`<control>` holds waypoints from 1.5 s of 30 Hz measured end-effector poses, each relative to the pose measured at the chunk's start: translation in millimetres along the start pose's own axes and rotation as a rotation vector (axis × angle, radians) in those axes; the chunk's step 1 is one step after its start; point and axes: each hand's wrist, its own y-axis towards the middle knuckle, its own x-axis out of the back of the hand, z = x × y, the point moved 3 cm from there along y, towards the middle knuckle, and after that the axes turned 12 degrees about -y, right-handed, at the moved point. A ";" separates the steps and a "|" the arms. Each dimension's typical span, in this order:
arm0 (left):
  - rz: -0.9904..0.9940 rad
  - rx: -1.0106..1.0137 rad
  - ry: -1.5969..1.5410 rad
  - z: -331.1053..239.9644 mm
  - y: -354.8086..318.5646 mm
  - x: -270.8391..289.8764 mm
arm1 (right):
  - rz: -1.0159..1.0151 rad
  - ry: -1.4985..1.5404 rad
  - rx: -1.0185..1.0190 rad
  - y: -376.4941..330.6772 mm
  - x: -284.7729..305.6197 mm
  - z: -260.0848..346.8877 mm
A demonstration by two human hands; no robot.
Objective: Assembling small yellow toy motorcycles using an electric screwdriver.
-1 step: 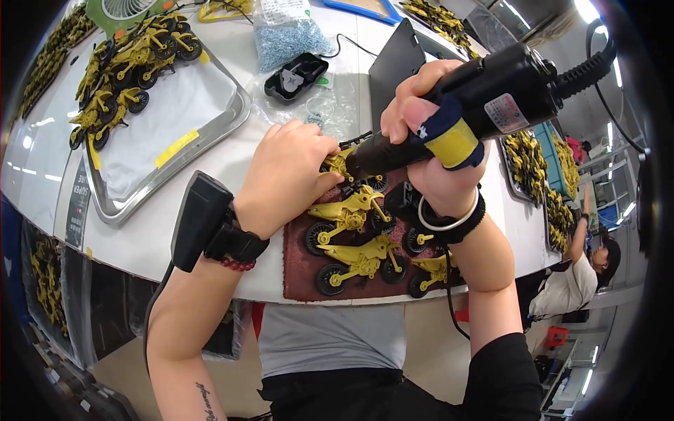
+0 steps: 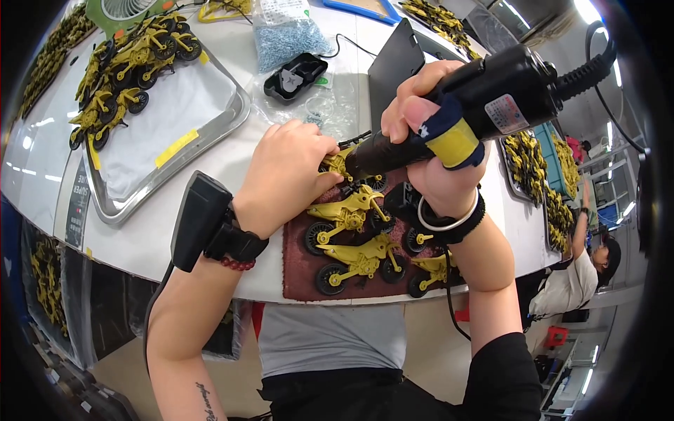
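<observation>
Along the far left of the tabletop (image 2: 232,270) I see a metal tray (image 2: 210,137) lined with white cloth, with a heap of yellow toy motorcycles (image 2: 130,59) piled in its upper corner. Just past the tray's upper right lie a clear bag of small blue-grey pieces (image 2: 288,35) and a black moulded holder (image 2: 296,75).

My left hand (image 2: 284,175) comes next, a black device strapped to its wrist (image 2: 203,221). Its fingers curl down onto a yellow toy motorcycle (image 2: 339,163) at the top edge of a dark red mat (image 2: 298,270), pinning it there; the toy is mostly hidden under the fingers and the tool tip. Two more yellow motorcycles (image 2: 354,238) lie on their sides on the mat just below, and a third (image 2: 432,270) sits under my right forearm.

My right hand (image 2: 428,151) is wrapped tight around a black electric screwdriver (image 2: 456,105) with a yellow band, its nose angled down-left and meeting the pinned toy beside my left fingertips. A coiled cable runs off its back end. Further right stands another tray of yellow parts (image 2: 526,161), and a seated person (image 2: 583,270) is at the far edge.
</observation>
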 end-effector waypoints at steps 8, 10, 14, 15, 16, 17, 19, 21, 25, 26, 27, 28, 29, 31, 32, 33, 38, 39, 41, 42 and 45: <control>-0.024 0.036 -0.151 -11.6 3.7 3.2 | -0.093 0.193 -0.011 -7.5 38.3 24.8; -0.011 0.021 -0.153 -12.2 3.3 0.5 | -0.050 0.197 0.015 -12.3 38.8 25.2; 0.007 0.040 -0.086 -7.9 0.0 -2.5 | 0.048 0.176 0.035 -16.7 32.1 21.1; 0.017 0.048 -0.070 -7.3 -0.9 -3.4 | 0.087 0.143 0.047 -16.7 29.4 20.1; 0.018 0.050 -0.069 -6.5 -1.4 -4.0 | 0.128 0.111 0.059 -17.0 26.0 18.7; 0.026 0.062 -0.076 -5.5 -1.6 -4.8 | 0.081 0.121 0.055 -17.0 23.4 18.8; 0.035 0.074 -0.083 -5.4 -1.8 -5.3 | 0.011 0.094 0.029 -16.4 22.1 17.0; 0.048 0.100 -0.089 -6.3 -1.5 -5.3 | -0.141 0.079 -0.008 -13.1 18.6 15.4; 0.052 0.118 -0.102 -6.6 -1.5 -7.5 | -0.074 -0.064 0.027 -6.9 23.6 19.5; 0.042 0.117 -0.102 -4.6 -3.2 -7.7 | -0.033 -0.045 0.089 -3.1 26.9 23.0; 0.030 0.115 -0.102 -2.6 -5.0 -7.4 | -0.051 -0.109 0.115 0.7 31.1 34.6; 0.026 0.117 -0.104 -2.2 -6.6 -6.1 | -0.072 -0.117 0.151 6.3 40.5 45.7; 0.025 0.100 -0.112 -3.4 -4.8 -6.7 | -0.089 -0.050 0.180 13.0 53.8 58.1; 0.027 0.055 -0.134 -11.3 3.2 -8.5 | -0.155 -0.036 0.195 22.2 83.3 86.3; 0.029 0.065 -0.129 -7.6 -0.2 -7.2 | -0.188 -0.048 0.166 26.1 92.4 84.7; 0.032 0.075 -0.123 -4.1 -3.4 -5.7 | -0.176 -0.055 0.143 30.0 99.0 79.0; 0.057 0.071 -0.143 -5.6 -2.7 -5.8 | -0.086 0.057 0.110 35.0 118.3 53.1; 0.055 0.075 -0.142 -6.8 -1.9 -6.6 | -0.140 0.009 0.115 34.6 119.9 48.4; 0.035 0.085 -0.168 -7.1 -2.7 -6.3 | -0.199 0.011 0.120 35.0 117.6 37.7; 0.014 0.095 -0.197 -6.8 -3.3 -5.7 | -0.199 0.014 0.120 35.7 117.8 36.8; 0.050 0.087 -0.193 -4.6 -1.7 -6.9 | -0.241 -0.067 0.034 35.4 118.1 34.0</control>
